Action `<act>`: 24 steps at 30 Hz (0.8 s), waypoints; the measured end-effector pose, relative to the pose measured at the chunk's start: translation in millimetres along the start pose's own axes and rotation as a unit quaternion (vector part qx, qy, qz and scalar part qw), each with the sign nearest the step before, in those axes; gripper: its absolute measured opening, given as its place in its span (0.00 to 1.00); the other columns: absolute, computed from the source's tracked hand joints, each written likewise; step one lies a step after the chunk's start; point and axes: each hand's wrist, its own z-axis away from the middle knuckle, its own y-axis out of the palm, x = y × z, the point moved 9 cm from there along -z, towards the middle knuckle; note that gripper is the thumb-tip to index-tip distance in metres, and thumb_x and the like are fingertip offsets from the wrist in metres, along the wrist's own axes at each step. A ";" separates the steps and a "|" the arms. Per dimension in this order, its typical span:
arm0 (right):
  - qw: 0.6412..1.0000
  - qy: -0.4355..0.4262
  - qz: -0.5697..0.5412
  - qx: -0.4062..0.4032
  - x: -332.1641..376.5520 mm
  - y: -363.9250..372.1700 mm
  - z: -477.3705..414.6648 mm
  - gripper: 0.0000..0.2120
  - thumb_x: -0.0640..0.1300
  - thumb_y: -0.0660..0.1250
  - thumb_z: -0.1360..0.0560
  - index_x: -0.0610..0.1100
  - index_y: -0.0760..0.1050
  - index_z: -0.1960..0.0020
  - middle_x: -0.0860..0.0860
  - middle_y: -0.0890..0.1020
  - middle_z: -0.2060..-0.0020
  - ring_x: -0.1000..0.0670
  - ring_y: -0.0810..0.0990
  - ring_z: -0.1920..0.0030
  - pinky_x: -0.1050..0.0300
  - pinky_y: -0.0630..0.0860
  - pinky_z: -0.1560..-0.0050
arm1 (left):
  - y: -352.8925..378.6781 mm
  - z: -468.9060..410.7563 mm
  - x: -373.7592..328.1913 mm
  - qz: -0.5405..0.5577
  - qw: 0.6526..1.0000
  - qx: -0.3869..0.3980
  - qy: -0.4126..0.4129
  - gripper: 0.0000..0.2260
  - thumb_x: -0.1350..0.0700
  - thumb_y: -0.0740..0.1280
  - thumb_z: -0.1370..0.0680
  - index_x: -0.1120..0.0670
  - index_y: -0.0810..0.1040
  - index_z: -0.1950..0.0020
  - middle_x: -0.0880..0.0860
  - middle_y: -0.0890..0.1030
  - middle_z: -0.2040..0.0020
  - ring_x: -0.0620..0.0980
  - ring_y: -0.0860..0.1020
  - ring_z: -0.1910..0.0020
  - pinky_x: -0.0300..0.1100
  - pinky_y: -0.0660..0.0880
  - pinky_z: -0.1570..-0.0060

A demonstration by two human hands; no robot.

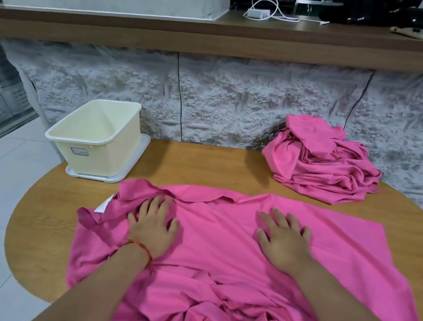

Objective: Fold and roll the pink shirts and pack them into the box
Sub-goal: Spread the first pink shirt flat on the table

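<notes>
The spread pink shirt [216,259] runs off the bottom edge, its near end unseen — it covers much of the table [203,170]. The label [79,151] on the box [102,139] is too small to read, and the pile of shirts [321,164] is too tangled to count.

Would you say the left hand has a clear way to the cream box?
Probably yes: the left hand rests flat on the spread shirt, and nothing stands between it and the box.

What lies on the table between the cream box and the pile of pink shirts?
Nothing: bare table separates the box from the pile, per the head view.
</notes>
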 end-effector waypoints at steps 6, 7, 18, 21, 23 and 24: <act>0.996 -0.032 0.081 -0.031 36.3 -19.6 -14.1 0.27 0.59 0.53 0.19 0.57 0.64 0.21 0.48 0.65 0.20 0.39 0.63 0.23 0.34 0.63 0.27 | 21.5 2.4 5.5 -0.042 0.998 0.046 -0.018 0.33 0.32 0.45 0.19 0.41 0.45 0.16 0.48 0.46 0.15 0.59 0.45 0.17 0.73 0.48 0.25; 0.991 -0.093 0.079 -0.052 61.3 -22.4 -13.5 0.24 0.56 0.53 0.18 0.54 0.68 0.23 0.49 0.70 0.23 0.42 0.67 0.26 0.39 0.65 0.27 | 22.1 8.3 6.3 -0.041 0.998 0.040 -0.021 0.34 0.31 0.45 0.20 0.41 0.45 0.16 0.48 0.47 0.15 0.59 0.45 0.17 0.73 0.49 0.25; 0.978 -0.200 -0.057 0.016 186.6 -9.3 -71.3 0.27 0.55 0.56 0.14 0.53 0.57 0.17 0.48 0.61 0.18 0.39 0.61 0.21 0.38 0.60 0.21 | 23.9 59.6 5.1 -0.077 0.996 0.035 -0.003 0.43 0.26 0.35 0.27 0.45 0.46 0.15 0.52 0.55 0.16 0.58 0.56 0.19 0.70 0.48 0.24; 0.979 -0.183 -0.054 0.065 194.4 -3.7 -94.6 0.31 0.61 0.56 0.15 0.58 0.51 0.15 0.52 0.52 0.15 0.40 0.53 0.17 0.36 0.54 0.19 | 25.7 78.4 3.5 -0.091 0.994 0.052 -0.011 0.43 0.26 0.34 0.28 0.43 0.46 0.15 0.53 0.52 0.15 0.60 0.51 0.17 0.68 0.50 0.24; 0.980 -0.175 -0.013 0.093 192.6 7.5 -100.3 0.32 0.66 0.52 0.16 0.61 0.49 0.16 0.55 0.49 0.15 0.40 0.48 0.16 0.35 0.49 0.18 | 16.7 89.0 2.8 -0.106 0.994 0.035 -0.010 0.41 0.27 0.41 0.26 0.43 0.58 0.17 0.54 0.62 0.18 0.61 0.60 0.20 0.65 0.61 0.28; 0.980 -0.173 0.000 0.096 190.9 13.1 -100.7 0.32 0.68 0.49 0.17 0.62 0.47 0.16 0.56 0.47 0.15 0.41 0.46 0.16 0.35 0.46 0.19 | 8.5 91.6 2.2 -0.106 0.994 0.015 -0.003 0.37 0.28 0.46 0.24 0.44 0.67 0.21 0.55 0.70 0.23 0.61 0.68 0.26 0.63 0.68 0.34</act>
